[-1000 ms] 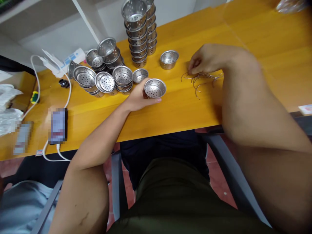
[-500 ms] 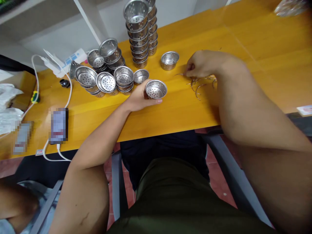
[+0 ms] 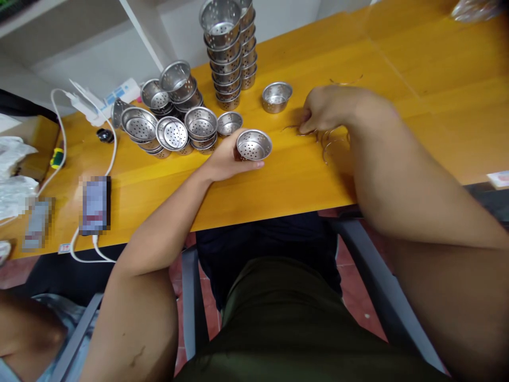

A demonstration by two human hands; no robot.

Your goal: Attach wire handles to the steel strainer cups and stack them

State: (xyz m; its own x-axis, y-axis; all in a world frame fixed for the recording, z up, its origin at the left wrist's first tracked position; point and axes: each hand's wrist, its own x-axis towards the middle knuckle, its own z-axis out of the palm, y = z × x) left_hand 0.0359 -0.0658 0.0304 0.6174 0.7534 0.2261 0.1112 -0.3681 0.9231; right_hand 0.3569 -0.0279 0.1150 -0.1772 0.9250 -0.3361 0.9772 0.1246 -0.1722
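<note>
My left hand is wrapped round a perforated metal strainer cup, held upright with its mouth facing up. Over on the right, my right hand is bent down to the table with its fingers pinched together. A thin curved wire sticks out to the left from its fingertips. Several more thin wire pieces lie under and beside this hand, partly hidden by it. A single metal cup stands on the table between my hands, a little farther back.
Tall stacks of perforated cups stand at the back, with lower stacks to the left. A phone with white cables, a power strip and plastic bags occupy the left side. Another person's arm shows at lower left.
My right hand has shifted slightly left and down among the wires, and some wires have moved. Another wire shows behind it. My left hand keeps its hold on the cup.
</note>
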